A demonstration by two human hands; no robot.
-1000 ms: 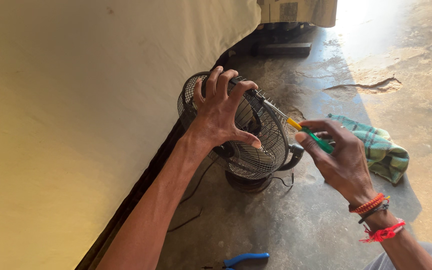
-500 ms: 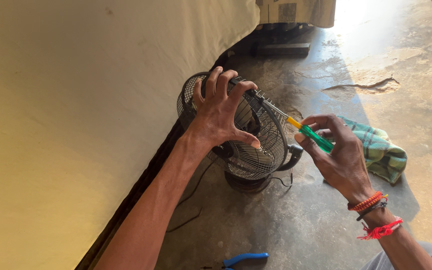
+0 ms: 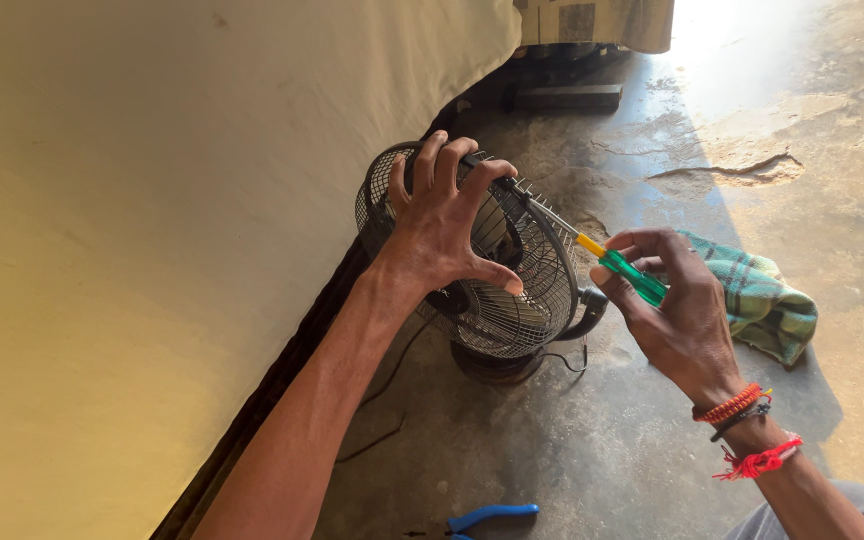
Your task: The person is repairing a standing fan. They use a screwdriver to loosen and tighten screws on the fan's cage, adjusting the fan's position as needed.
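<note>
Little has shifted since the earlier frame: your right hand (image 3: 677,305) has only drawn the green-handled screwdriver (image 3: 624,268) slightly closer, grip closed on it. Your left hand (image 3: 439,225) stays clamped on the black wire-cage table fan (image 3: 497,300) standing on the concrete floor (image 3: 652,440) beside the wall. Keep the tip square and the cage steady.

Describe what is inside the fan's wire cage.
Through the wire cage of the fan a dark hub and blurred blade shapes show, not clearly. The left hand covers the upper part; the right hand holds a green-handled screwdriver at the rim.
</note>
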